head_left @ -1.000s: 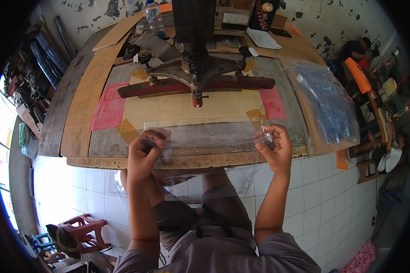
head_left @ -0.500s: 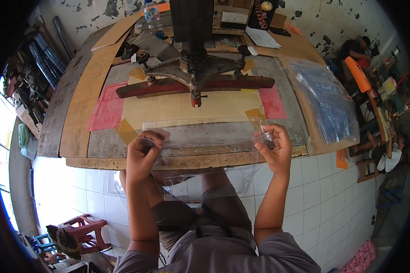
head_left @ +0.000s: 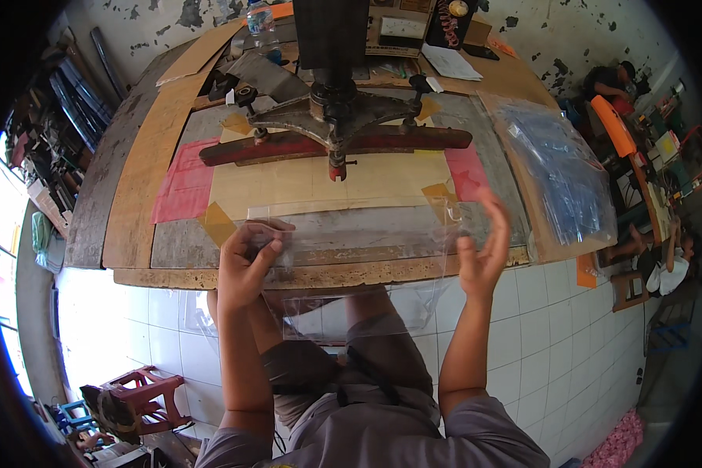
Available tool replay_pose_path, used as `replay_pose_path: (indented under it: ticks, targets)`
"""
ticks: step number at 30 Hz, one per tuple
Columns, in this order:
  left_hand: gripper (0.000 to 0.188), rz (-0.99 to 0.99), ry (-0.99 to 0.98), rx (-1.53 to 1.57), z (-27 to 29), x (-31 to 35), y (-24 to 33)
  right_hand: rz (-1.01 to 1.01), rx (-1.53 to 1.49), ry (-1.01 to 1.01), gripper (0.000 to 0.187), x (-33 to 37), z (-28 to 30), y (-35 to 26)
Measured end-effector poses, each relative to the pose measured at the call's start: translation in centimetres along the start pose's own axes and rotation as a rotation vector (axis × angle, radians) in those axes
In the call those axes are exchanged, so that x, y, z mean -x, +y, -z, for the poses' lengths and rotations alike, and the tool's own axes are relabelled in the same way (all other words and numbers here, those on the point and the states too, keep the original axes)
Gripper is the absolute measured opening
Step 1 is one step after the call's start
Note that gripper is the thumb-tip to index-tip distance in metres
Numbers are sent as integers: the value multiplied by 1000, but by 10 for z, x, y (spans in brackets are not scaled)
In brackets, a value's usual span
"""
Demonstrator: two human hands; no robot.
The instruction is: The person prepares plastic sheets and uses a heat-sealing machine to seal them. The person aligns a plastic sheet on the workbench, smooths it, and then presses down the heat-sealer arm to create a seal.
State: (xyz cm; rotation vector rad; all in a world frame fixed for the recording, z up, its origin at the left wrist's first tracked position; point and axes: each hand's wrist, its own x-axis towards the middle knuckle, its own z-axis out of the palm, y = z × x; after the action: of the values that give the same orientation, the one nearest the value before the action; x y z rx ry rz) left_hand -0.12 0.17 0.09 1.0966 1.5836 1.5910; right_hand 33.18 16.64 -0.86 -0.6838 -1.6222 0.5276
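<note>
A clear plastic sheet [head_left: 359,316] with folded edges spans the front of the workbench and hangs down over my lap. My left hand [head_left: 249,261] pinches its left upper corner between thumb and fingers. At the sheet's right edge, my right hand [head_left: 485,246] is open, fingers stretched and thumb apart; whether it still touches the film I cannot make out. Beyond the sheet is a press with a long red-edged bar [head_left: 288,150] above a cream sheet [head_left: 304,183], which is held down by brown tape and flanked by pink patches.
A stack of clear plastic pieces [head_left: 558,175] lies on a board at the right. At the back are a plastic bottle [head_left: 259,27], a box with a meter [head_left: 398,33] and papers [head_left: 452,62]. A red stool [head_left: 144,398] stands lower left; other people sit far right.
My right hand has opened and moved slightly right, off the sheet's corner that it pinched before. My left hand keeps its pinch, nearly in place.
</note>
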Motion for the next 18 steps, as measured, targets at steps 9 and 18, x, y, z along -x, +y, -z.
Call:
replay_pose_path:
  ticks: [9, 18]
  targets:
    - [11, -30, 69, 41, 3, 4, -3, -526, 385, 827, 48, 164, 50, 129]
    - [10, -22, -29, 64, -3, 1, 3, -1197, 343, -528, 41, 298, -79, 291]
